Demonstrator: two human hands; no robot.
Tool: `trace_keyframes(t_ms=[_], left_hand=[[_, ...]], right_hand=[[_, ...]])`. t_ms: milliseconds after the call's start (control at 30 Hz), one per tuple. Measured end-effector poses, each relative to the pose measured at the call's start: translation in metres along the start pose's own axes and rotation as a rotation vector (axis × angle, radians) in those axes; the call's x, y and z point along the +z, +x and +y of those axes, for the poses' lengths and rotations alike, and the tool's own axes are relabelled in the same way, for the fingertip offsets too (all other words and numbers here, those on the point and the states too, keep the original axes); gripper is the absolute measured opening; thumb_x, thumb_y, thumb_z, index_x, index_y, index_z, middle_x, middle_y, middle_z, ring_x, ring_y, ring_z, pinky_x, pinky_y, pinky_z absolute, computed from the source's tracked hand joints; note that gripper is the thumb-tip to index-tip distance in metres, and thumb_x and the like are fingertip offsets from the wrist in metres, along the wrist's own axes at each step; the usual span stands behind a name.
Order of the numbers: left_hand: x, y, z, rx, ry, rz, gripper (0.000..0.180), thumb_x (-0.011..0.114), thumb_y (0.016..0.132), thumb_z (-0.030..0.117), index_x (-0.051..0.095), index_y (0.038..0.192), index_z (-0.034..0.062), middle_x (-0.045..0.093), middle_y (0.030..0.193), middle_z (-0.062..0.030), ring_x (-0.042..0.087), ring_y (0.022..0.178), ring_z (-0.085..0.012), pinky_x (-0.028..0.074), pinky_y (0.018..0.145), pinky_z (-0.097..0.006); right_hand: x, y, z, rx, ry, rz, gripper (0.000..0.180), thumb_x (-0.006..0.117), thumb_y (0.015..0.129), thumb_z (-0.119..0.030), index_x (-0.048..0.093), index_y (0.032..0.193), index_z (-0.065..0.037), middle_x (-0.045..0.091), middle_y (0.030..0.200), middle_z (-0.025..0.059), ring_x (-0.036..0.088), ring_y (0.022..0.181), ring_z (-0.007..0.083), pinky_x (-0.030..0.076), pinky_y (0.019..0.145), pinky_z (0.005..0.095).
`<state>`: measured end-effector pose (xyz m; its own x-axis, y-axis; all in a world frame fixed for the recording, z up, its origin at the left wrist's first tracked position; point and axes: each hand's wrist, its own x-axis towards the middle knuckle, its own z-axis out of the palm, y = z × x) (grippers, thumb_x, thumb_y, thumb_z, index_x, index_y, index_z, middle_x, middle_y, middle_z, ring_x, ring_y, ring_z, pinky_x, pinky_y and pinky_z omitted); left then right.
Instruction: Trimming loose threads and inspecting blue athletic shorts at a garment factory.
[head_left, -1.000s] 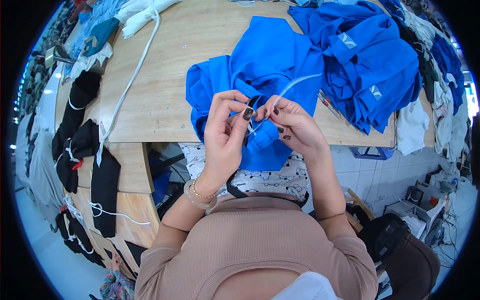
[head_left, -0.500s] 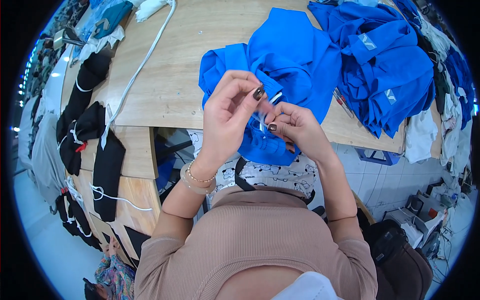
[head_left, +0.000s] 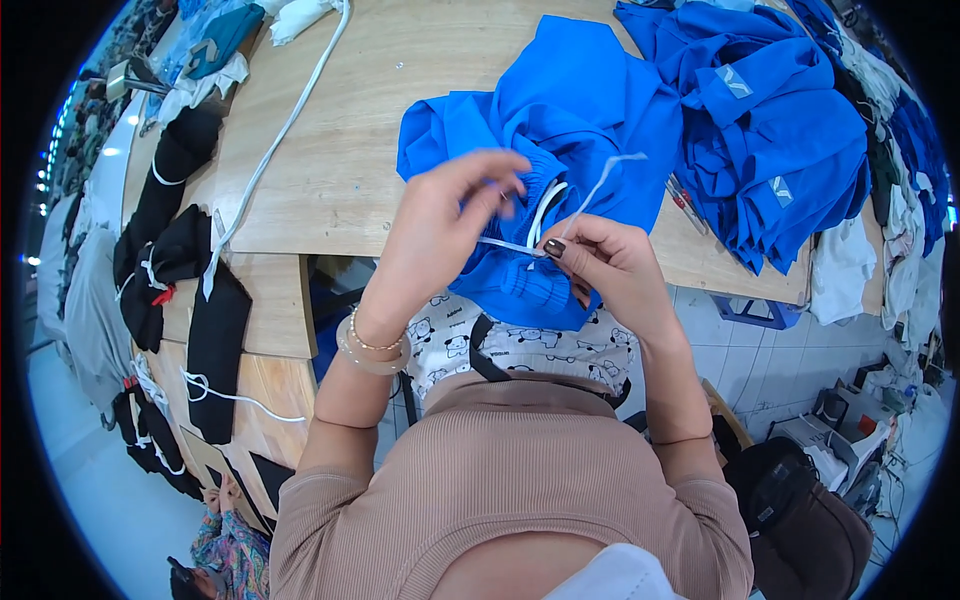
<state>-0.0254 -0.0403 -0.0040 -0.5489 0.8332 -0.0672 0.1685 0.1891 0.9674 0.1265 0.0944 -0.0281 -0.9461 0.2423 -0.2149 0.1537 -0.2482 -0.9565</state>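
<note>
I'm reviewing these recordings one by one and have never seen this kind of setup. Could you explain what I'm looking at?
There is no machine here: a person works with two bare hands. The view comes from the left of two wide fisheye cameras worn on the head, looking down, so straight edges bend near the rim.

The right hand pinches a thin white cord at the gathered part of a blue garment. The left hand is beside it, its fingers too blurred to tell their grip.

On the wooden table are a pile of blue garments to the right and black cloth bundles to the left. Another person appears at lower left.
</note>
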Motion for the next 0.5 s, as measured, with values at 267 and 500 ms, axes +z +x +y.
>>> trace_keyframes(t_ms=[267,500], left_hand=[[0.004,-0.011,-0.006,0.039,0.083,-0.215,0.014,0.065,0.077,-0.002,0.071,0.088,0.0026,0.055,0.094,-0.0027,0.052,0.08,-0.0114,0.042,0.07,-0.025],[0.013,-0.009,-0.007,0.23,0.21,-0.117,0.01,0.071,0.073,0.008,0.07,0.082,0.0052,0.055,0.098,-0.0054,0.052,0.086,-0.0194,0.043,0.076,-0.03]], right_hand=[[0.0,-0.002,0.001,-0.032,0.098,0.071,0.008,0.058,0.089,-0.004,0.062,0.092,0.002,0.057,0.069,0.0017,0.05,0.051,0.0037,0.04,0.041,0.0182],[-0.005,-0.004,-0.001,-0.113,-0.001,0.091,0.005,0.06,0.085,0.001,0.063,0.09,0.001,0.058,0.076,0.0015,0.052,0.058,0.0035,0.041,0.045,0.0175]])
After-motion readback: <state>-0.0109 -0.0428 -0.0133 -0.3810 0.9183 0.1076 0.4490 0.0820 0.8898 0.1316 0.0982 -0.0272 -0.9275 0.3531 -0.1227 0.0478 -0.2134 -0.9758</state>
